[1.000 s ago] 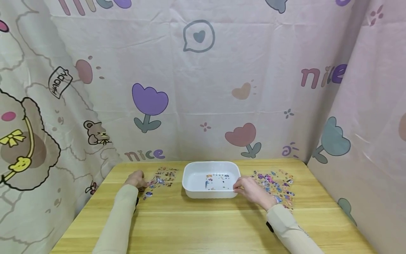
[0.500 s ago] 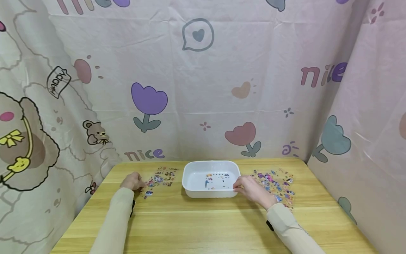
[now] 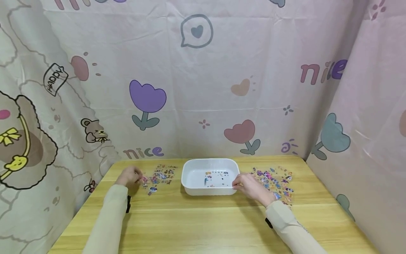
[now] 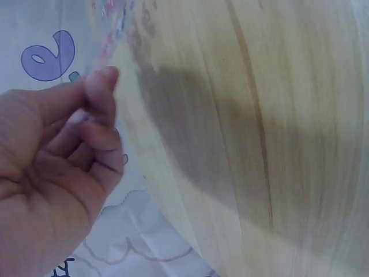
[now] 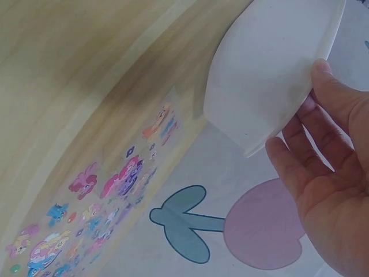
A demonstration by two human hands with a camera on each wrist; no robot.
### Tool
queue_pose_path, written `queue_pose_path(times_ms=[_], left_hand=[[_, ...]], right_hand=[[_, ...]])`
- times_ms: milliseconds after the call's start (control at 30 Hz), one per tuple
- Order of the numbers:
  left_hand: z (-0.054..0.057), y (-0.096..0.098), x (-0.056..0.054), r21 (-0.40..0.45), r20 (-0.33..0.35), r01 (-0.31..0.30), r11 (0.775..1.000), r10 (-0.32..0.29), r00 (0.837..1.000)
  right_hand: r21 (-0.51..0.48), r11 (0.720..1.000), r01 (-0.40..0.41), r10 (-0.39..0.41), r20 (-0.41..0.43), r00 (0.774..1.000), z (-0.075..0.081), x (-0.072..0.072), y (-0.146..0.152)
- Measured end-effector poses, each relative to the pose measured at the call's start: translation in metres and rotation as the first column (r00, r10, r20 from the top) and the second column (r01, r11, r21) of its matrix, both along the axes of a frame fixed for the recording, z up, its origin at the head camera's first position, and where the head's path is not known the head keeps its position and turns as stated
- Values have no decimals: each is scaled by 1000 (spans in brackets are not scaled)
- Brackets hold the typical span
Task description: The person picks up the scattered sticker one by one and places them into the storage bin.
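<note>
While left grip pinches sticker sheet by its edge, right grip pinching white tray at corner

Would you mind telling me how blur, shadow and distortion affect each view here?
Left wrist: the left stickers beyond the left hand look smeared, a broad shadow darkens the tabletop, and its edge bows, probably lens distortion. Right wrist: dim and hazy, though the larger right stickers keep readable outlines. Head: mostly clear, with soft shadow beside the right sleeve.
</note>
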State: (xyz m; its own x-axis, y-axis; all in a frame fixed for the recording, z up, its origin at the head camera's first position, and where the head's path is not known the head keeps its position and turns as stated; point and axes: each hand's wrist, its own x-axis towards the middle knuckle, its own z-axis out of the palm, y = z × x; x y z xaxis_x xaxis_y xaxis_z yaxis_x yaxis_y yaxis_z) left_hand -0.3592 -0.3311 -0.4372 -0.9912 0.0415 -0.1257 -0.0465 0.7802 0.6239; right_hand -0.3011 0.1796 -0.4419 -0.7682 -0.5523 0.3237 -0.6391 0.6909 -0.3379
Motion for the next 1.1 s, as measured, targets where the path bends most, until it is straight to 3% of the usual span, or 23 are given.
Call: queue_pose_path(times_ms=[100, 267, 533, 1100], left_hand=[[-1, -3, 1, -34, -88, 7, 999, -10, 996], [0, -6, 1, -50, -161, 24, 998, -32, 986], [12, 0, 0, -29, -296, -32, 999, 22, 955], [31, 18, -5, -77, -424, -51, 996, 14, 906]], right_hand=[[2, 1000, -11, 11, 3, 1000, -1, -1, 0], [-7, 1000, -10, 10, 12, 1000, -1, -3, -1], [-6, 1000, 12, -12, 10, 1000, -2, -1, -1], [7, 1000, -4, 4, -22, 1000, -4, -1, 0]])
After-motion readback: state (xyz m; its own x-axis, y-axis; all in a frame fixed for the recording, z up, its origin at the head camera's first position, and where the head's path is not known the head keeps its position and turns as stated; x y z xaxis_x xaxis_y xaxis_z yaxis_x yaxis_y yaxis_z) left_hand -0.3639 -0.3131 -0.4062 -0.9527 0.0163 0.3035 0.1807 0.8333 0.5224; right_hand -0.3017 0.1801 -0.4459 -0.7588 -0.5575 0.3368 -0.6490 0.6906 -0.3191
